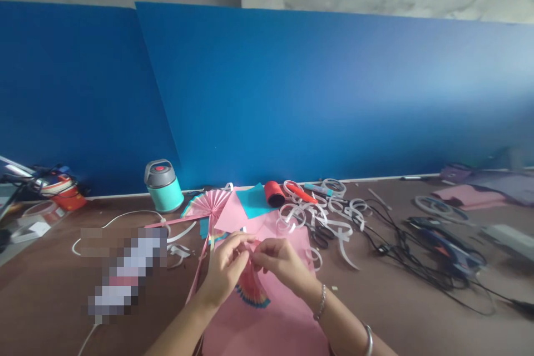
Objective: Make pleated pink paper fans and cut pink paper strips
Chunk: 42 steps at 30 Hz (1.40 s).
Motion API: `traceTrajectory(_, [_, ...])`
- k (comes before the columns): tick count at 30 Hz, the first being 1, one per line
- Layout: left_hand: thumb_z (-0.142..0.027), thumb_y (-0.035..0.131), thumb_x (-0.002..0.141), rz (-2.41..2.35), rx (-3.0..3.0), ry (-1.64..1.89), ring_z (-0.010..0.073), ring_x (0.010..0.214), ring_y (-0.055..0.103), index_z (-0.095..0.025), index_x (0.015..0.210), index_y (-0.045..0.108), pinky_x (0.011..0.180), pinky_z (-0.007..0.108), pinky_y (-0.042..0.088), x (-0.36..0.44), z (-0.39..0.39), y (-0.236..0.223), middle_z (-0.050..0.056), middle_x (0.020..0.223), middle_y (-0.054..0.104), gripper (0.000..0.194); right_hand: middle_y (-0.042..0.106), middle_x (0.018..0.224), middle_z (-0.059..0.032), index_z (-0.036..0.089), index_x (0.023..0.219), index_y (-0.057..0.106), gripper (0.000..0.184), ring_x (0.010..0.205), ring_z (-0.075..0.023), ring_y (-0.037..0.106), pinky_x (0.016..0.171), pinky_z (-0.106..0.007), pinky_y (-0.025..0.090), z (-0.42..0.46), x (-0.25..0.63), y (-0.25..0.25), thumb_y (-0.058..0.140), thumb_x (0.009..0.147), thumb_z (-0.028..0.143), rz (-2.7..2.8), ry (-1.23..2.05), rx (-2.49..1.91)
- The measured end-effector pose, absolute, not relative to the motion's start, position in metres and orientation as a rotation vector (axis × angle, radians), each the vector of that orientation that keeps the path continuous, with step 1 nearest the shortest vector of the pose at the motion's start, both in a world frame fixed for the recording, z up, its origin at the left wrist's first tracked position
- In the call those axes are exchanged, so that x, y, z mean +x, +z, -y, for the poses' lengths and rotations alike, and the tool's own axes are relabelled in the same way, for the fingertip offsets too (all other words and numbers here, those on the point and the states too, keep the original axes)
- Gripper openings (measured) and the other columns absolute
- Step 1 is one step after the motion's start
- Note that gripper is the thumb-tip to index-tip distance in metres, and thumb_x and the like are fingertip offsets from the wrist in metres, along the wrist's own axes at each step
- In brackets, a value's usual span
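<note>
Between my two hands is a pleated pink paper fan [252, 288] with a striped, blue-tipped edge hanging downward. The fingers of my left hand [231, 263] are pinched at its narrow upper end. My right hand [280, 262] also pinches there, its fingertips almost meeting the left ones. The fingers cover the exact spot of the grip. Below lies a large pink paper sheet [271, 331]. Just beyond my hands, an opened pink paper fan [208, 204] with a coloured rim rests beside a pink sheet [230, 216] and a teal sheet [253, 203].
Behind the papers are a red spool [274, 194] and many curled white strips [325, 214]. A teal lidded container [164, 186] stands at the back left, near a blurred-out long object [127, 272]. Black cables [411, 256] lie to the right; a blue partition [292, 94] rises behind.
</note>
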<state>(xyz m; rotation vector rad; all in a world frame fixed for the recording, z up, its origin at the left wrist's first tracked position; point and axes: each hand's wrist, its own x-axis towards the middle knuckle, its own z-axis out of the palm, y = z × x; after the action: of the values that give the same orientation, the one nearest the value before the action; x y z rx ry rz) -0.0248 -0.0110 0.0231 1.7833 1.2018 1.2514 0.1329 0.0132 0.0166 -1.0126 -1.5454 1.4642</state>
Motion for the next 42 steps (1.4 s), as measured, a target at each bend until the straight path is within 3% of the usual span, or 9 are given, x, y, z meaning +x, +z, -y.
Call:
traceTrajectory(3, [-0.012,0.051,0.076,-1.215,1.931,1.131,0.0166,0.085,0.059,-0.02,0.099,0.066,0.074,0.027,0.048,-0.028,0.011,0.025,0.007,0.104,0.061,0.029,0.063,0.058,-0.001,0.014,0.063,0.065,0.014,0.055,-0.0113,0.056,0.053,-0.022,0.042,-0.014,0.133,0.017,0.065,0.072,0.025,1.508,1.504,-0.971])
traceTrajectory(6, [-0.017,0.054,0.08,-1.265,1.988,1.06,0.0165,0.086,0.059,-0.02,0.082,0.069,0.071,0.025,0.046,-0.027,0.011,0.027,0.005,0.099,0.062,0.015,0.064,0.059,-0.0021,0.014,0.065,0.067,0.016,0.055,-0.0113,0.056,0.054,-0.023,0.043,-0.015,0.135,0.015,0.066,0.073,0.028,1.493,1.514,-0.953])
traceTrajectory(10, [-0.022,0.051,0.085,-1.292,2.018,1.073,0.0155,0.08,0.059,-0.02,0.067,0.066,0.071,0.025,0.043,-0.026,0.01,0.03,0.003,0.084,0.063,0.024,0.067,0.062,-0.0042,0.013,0.065,0.068,0.019,0.059,-0.0127,0.059,0.055,-0.024,0.043,-0.018,0.138,0.014,0.067,0.073,0.031,1.474,1.524,-0.946])
traceTrajectory(18, [-0.023,0.051,0.08,-1.122,1.743,1.185,0.014,0.07,0.053,-0.017,0.063,0.053,0.065,0.025,0.04,-0.027,0.011,0.032,0.002,0.077,0.057,0.018,0.068,0.061,-0.0043,0.013,0.064,0.064,0.021,0.059,-0.0132,0.061,0.054,-0.023,0.043,-0.017,0.139,0.019,0.069,0.071,0.033,1.38,1.61,-0.944])
traceTrajectory(25, [-0.037,0.048,0.085,-0.934,1.292,1.09,0.0075,0.046,0.03,-0.018,0.076,0.05,0.047,0.021,0.025,-0.024,0.009,0.022,-0.008,0.052,0.039,0.021,0.068,0.06,-0.0047,0.013,0.066,0.062,0.018,0.056,-0.0129,0.061,0.054,-0.023,0.042,-0.016,0.141,0.02,0.068,0.071,0.029,1.416,1.703,-0.894])
traceTrajectory(29, [-0.038,0.045,0.087,-1.061,1.481,1.086,0.0087,0.052,0.035,-0.019,0.072,0.046,0.051,0.022,0.029,-0.025,0.013,0.03,-0.005,0.06,0.043,0.024,0.068,0.059,-0.0045,0.013,0.065,0.061,0.017,0.056,-0.0129,0.061,0.054,-0.023,0.042,-0.017,0.143,0.022,0.067,0.07,0.028,1.428,1.691,-0.909])
traceTrajectory(34, [-0.027,0.053,0.078,-1.323,1.823,0.963,0.0103,0.053,0.033,-0.019,0.081,0.059,0.051,0.022,0.027,-0.024,0.014,0.032,-0.007,0.056,0.031,0.01,0.065,0.058,-0.0024,0.013,0.065,0.061,0.017,0.055,-0.0121,0.059,0.055,-0.023,0.044,-0.019,0.143,0.023,0.067,0.07,0.028,1.438,1.629,-0.971])
traceTrajectory(42, [-0.026,0.05,0.08,-1.52,1.893,0.932,0.012,0.048,0.045,-0.019,0.077,0.07,0.047,0.022,0.03,-0.02,0.012,0.023,-0.003,0.051,0.051,0.022,0.065,0.064,-0.0018,0.014,0.068,0.065,0.008,0.061,-0.0127,0.059,0.057,-0.023,0.044,-0.02,0.14,0.013,0.065,0.071,0.021,1.541,1.408,-1.045])
